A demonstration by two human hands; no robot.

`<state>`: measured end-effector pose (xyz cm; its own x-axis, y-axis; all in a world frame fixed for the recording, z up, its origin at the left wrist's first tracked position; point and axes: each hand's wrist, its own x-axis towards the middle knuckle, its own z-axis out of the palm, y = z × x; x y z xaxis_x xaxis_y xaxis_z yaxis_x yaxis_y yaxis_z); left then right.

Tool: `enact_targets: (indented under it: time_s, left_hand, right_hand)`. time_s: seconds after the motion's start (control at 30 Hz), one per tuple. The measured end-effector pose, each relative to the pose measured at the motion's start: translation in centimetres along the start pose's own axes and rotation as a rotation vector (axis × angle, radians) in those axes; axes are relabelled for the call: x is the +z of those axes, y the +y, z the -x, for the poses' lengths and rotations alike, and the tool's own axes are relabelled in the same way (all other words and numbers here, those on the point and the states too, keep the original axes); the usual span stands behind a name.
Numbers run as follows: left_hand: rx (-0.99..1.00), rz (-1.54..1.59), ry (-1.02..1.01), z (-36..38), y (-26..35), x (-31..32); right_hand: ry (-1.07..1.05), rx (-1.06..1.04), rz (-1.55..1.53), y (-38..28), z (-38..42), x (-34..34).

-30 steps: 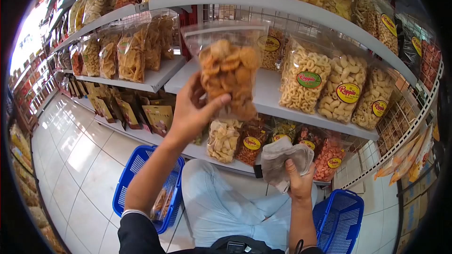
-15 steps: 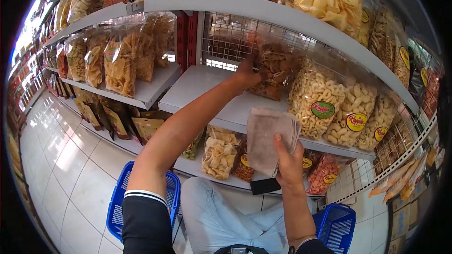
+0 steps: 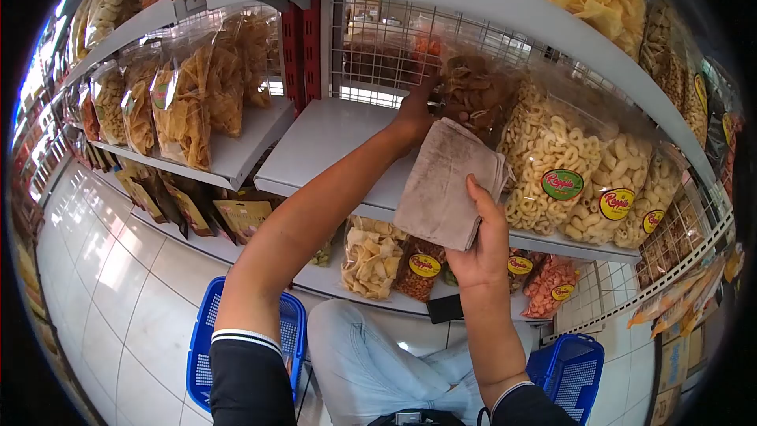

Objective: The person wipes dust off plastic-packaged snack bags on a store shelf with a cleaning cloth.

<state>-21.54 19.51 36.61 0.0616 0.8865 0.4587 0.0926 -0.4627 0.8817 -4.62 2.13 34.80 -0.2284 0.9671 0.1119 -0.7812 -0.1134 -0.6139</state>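
Two bare hands meet the goods at a smooth grey metal shelf. One folded cloth, soft, roughly square and greyish-beige with darker smudges, is clamped in the right hand, thumb flat on its face and fingers behind; it hangs over the shelf's front edge. The left hand reaches deeper, to the left side of a clear plastic bag of brown chips, whose contents look thin and curled; its fingers are shadowed and partly hidden, so I cannot tell whether they are closed on it. That bag sits toward the back of the shelf, before a wire grid and just left of three glossy, bulging macaroni bags, filled with pale curved tubes and bearing one green oval label and two yellow ones. Below, the lower shelf carries one bag of pale, flat crisps and one bag of pink pieces. Two blue baskets of perforated plastic stand on shiny floor tiles, one at either side of the jeans-clad legs.
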Motion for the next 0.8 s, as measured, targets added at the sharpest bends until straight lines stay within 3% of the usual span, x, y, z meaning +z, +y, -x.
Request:
enact_targets:
  time_s: [0.1,0.53,0.63,0.67,0.7,0.8]
  left_hand:
    - [0.078,-0.094,0.036,0.0,-0.4,0.3]
    - [0.005,-0.405,0.114,2.8,2.6,-1.3]
    - [0.388,-0.65,0.374,8.5,5.0,-3.7]
    - [0.435,-0.626,0.371,11.8,7.1,-4.2]
    - [0.47,-0.609,0.368,15.5,9.1,-4.5]
    - [0.292,-0.615,0.319,27.0,11.4,-6.9]
  right_hand:
    - [0.006,0.016,0.019,0.1,0.1,-0.5]
    - [0.065,0.126,0.299,-2.0,8.6,-4.3]
    - [0.128,0.097,0.325,-1.8,9.8,-6.1]
    - [0.144,0.103,0.332,-1.4,10.4,-6.9]
    - [0.14,0.138,0.349,-1.1,11.1,-8.1]
    - [0.131,0.278,0.402,0.3,13.3,-10.6]
